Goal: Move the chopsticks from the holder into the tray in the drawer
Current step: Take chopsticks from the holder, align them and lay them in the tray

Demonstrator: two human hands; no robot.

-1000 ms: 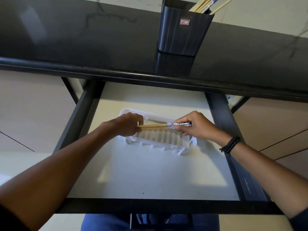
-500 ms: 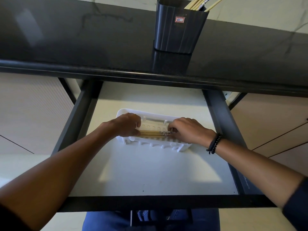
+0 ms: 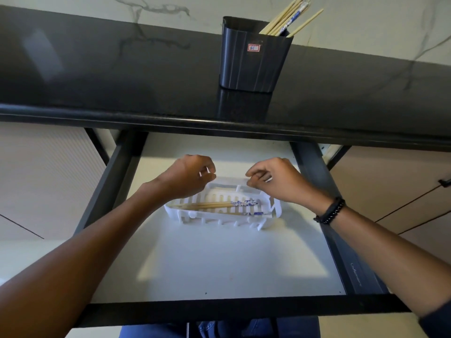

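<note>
Down at six o'clock from the holder (image 3: 253,59), inside the open drawer (image 3: 219,259), the white slotted tray (image 3: 273,211) carries a pair of chopsticks (image 3: 214,205) lying flat along its near side, blue-patterned ends toward three o'clock. My left hand (image 3: 188,176) hovers over the tray's nine o'clock end and my right hand (image 3: 275,178) over its three o'clock end, both with fingers loosely curled and nothing in them, clear of the sticks. I judge this pair delivered, so the placing step is done (the job itself is not). More chopsticks (image 3: 288,18) stand bunched in the holder on the dark tabletop (image 3: 122,76), leaning toward one o'clock. Next I must reach up toward twelve o'clock, pinch another pair near the tops, and lift them straight out without tipping the holder.
</note>
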